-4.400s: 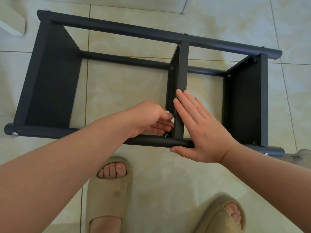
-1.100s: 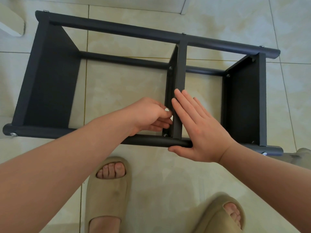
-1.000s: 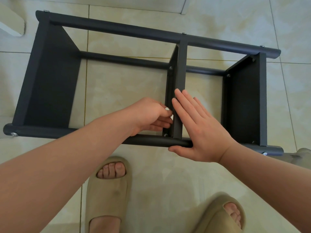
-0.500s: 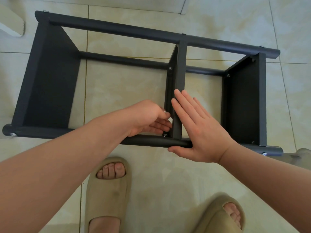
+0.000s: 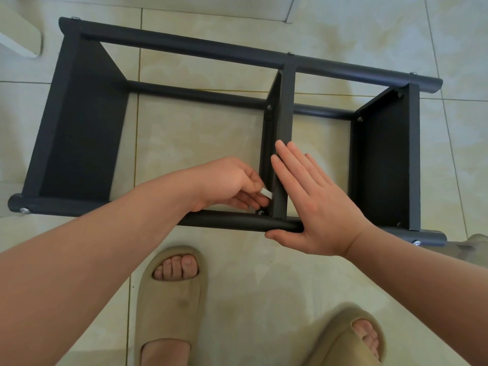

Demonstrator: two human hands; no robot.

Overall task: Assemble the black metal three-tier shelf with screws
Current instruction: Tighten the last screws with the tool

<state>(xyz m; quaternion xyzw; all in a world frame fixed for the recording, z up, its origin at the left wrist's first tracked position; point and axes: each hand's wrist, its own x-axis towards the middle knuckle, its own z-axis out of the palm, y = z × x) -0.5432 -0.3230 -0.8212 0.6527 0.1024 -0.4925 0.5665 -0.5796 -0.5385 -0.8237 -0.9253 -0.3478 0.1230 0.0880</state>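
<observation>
The black metal shelf (image 5: 227,52) lies on its side on the tiled floor, with three panels fixed between round poles. My left hand (image 5: 229,182) reaches inside the frame and pinches a small white tool (image 5: 266,193) just above a screw (image 5: 261,212) at the near corner of the middle panel (image 5: 284,107). My right hand (image 5: 311,199) lies flat with straight fingers against the middle panel's edge, its thumb under the near pole (image 5: 232,222).
My two feet in beige slippers (image 5: 171,299) stand on the cream tiles right below the near pole. A white object (image 5: 18,38) sits at the top left corner. Screw heads show at the pole ends.
My left hand has shifted slightly at the corner screw, and the white tool now shows more clearly between its fingers. My right hand and the shelf stay put.
</observation>
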